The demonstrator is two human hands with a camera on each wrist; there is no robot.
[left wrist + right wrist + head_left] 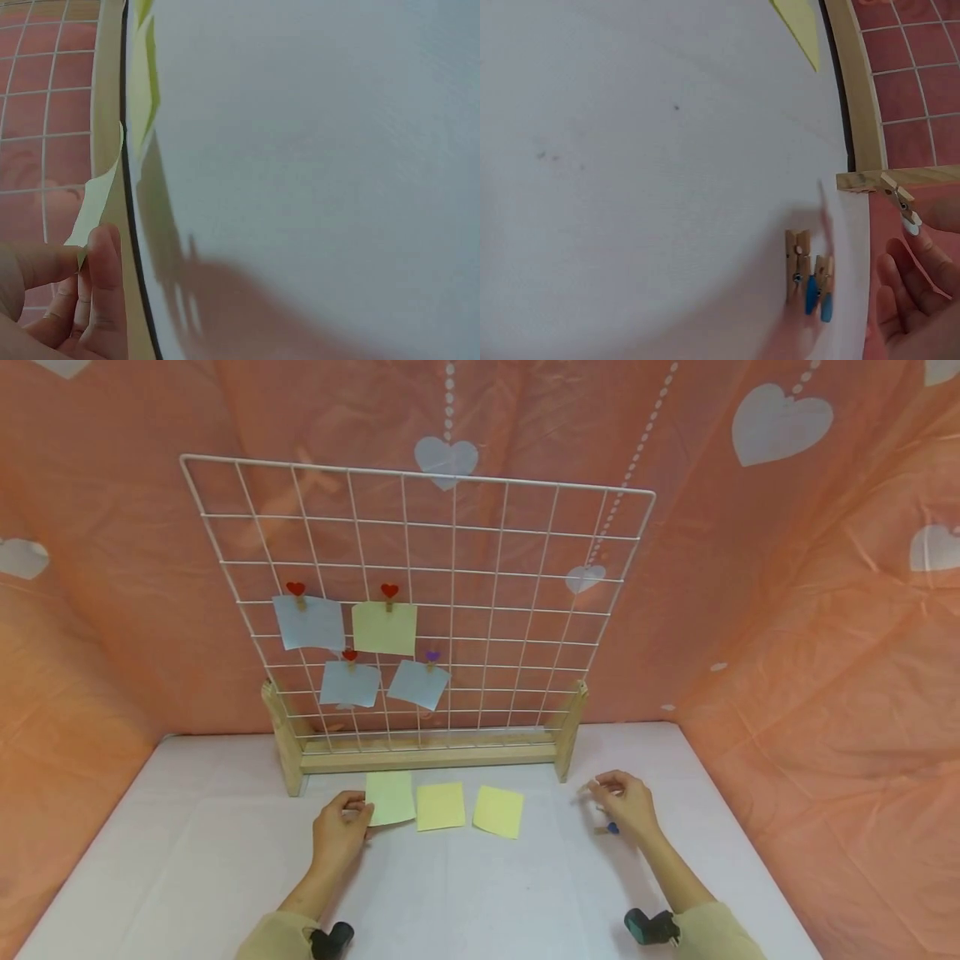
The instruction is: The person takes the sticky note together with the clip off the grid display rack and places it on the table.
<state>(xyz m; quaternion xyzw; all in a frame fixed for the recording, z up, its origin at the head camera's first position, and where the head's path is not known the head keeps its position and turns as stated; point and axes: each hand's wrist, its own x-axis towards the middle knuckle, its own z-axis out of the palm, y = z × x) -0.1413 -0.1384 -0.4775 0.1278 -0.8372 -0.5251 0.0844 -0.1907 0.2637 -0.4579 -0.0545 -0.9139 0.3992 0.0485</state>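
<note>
My left hand point(341, 831) pinches a pale green sticky note point(390, 798) by its edge between thumb and fingers. In the left wrist view that note point(96, 199) curves upward off the fingertips. Two yellow sticky notes point(441, 807) lie on the table to its right. My right hand point(628, 802) holds a small wooden clothespin point(898, 196) by its white-tipped end, in front of the stand's right foot. Below that hand, two wooden clothespins point(798, 259) with blue ends lie side by side on the table.
A white wire grid point(487, 568) stands upright in a wooden base point(427, 758) at the back. Several notes point(309, 622) hang on its left half from clothespins with red or purple hearts. Orange cloth point(810, 610) with white hearts surrounds the white table point(480, 893).
</note>
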